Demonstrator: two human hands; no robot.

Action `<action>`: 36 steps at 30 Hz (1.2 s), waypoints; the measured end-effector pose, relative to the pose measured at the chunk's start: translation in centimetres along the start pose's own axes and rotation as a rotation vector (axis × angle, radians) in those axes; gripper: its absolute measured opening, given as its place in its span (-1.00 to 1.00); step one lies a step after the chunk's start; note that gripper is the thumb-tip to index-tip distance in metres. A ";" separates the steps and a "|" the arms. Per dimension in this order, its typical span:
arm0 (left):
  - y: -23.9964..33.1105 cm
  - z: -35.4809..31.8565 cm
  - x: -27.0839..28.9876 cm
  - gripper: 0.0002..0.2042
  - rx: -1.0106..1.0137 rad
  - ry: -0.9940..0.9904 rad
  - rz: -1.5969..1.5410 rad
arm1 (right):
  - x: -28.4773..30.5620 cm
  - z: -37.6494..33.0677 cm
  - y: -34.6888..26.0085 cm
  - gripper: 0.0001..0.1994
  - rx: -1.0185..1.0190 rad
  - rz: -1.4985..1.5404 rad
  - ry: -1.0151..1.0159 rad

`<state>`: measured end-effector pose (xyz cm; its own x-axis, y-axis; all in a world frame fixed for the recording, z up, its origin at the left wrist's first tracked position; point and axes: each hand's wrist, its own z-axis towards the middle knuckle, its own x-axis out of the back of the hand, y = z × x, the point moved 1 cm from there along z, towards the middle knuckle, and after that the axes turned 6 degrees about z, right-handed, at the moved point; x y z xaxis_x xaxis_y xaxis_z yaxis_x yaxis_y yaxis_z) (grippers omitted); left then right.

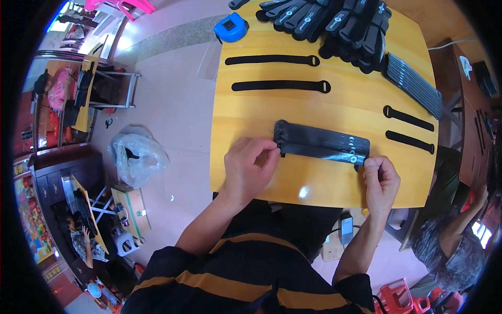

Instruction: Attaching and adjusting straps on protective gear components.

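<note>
Near the front of the yellow table, a flat bundle of black straps (pixel 321 141) lies side by side, its right end shiny with white print. My left hand (pixel 251 165) pinches the bundle's near left corner between thumb and fingers. At the right end, my right hand (pixel 380 180) grips the near corner, thumb on top. Two long black straps with looped ends, an upper one (pixel 272 60) and a lower one (pixel 280 86), lie apart beyond the bundle. To the right are two shorter straps, one (pixel 408 118) behind the other (pixel 409 141).
A large heap of black strap bundles (pixel 334 23) covers the table's far side, with a blue tape measure (pixel 231 27) at its left. Another neat bundle (pixel 413 83) lies at the right edge. A clear plastic bag (pixel 138 157) sits on the floor. Another person (pixel 449 251) is at the right.
</note>
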<state>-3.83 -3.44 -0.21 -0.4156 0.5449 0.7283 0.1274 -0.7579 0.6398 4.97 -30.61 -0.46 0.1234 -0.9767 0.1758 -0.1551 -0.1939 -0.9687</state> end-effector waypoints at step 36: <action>0.1 0.7 -0.1 -0.88 0.022 -0.030 -0.022 | -0.6 0.3 0.2 -0.76 0.012 -0.111 0.030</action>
<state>-3.20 -3.32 -0.02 -0.3912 0.5722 0.7208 0.1381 -0.7378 0.6607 5.14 -30.02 -0.80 0.1100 -0.9516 0.2871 -0.1305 -0.3002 -0.9449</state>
